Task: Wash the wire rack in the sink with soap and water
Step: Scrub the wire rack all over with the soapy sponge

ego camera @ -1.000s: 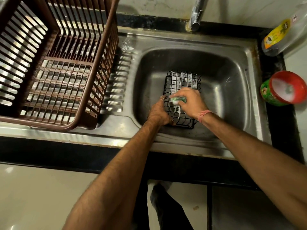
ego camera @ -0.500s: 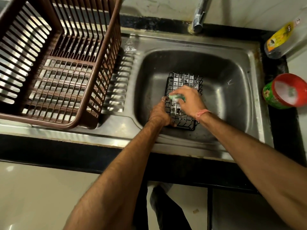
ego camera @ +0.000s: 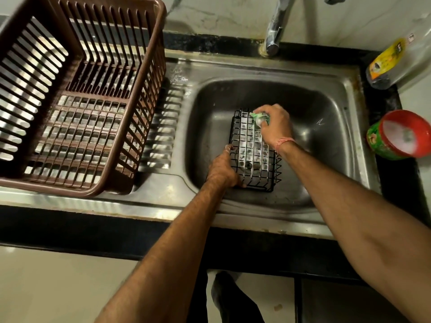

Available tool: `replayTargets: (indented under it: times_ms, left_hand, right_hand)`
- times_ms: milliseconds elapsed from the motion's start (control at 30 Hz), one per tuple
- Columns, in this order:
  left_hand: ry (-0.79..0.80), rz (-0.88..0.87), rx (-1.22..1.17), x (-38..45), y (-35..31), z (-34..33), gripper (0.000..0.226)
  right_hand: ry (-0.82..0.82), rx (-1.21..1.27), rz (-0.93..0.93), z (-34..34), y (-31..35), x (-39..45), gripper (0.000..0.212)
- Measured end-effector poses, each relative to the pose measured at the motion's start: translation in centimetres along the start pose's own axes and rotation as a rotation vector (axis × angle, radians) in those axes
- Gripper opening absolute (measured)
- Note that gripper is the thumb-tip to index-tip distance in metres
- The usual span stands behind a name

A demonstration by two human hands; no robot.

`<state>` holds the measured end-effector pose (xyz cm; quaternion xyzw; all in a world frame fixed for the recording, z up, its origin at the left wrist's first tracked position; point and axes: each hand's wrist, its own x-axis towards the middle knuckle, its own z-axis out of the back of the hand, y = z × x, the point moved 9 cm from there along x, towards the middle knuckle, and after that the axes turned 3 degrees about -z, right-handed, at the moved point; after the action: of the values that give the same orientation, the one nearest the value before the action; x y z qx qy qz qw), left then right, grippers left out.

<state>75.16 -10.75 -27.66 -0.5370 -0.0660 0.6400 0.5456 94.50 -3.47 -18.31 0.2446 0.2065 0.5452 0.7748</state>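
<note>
A black wire rack (ego camera: 253, 157) lies in the steel sink (ego camera: 345, 113), its grid covered with soap film. My left hand (ego camera: 222, 170) grips the rack's near left edge. My right hand (ego camera: 275, 125) holds a green, soapy scrub pad (ego camera: 260, 117) pressed on the rack's far end. No water is visible coming from the tap (ego camera: 276, 26).
A brown plastic dish basket (ego camera: 77, 94) stands on the drainboard at the left. On the black counter at the right sit a red-rimmed green tub of white soap (ego camera: 398, 135) and a lying bottle with a yellow label (ego camera: 394, 61).
My right hand has slid the scrub pad from the rack's near middle up to its far end. My left hand has kept its hold on the rack.
</note>
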Motion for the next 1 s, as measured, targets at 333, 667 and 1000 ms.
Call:
replayTargets:
  times_ms: [333,667,1000]
  left_hand:
    - [-0.019,-0.011,0.105,-0.5,-0.5,0.2,0.129]
    - [-0.006,0.016,0.073,-0.4,-0.2,0.1,0.131]
    - [-0.023,-0.004,0.114,-0.6,-0.5,0.3,0.129]
  right_hand:
    - [0.59,-0.029,0.317,-1.7,-1.5,-9.5,0.04]
    - [0.126,0.072,0.032,1.1,-3.6,-2.2,0.028]
    - [0.619,0.122,0.065,-0.1,-5.7,-8.9,0.029]
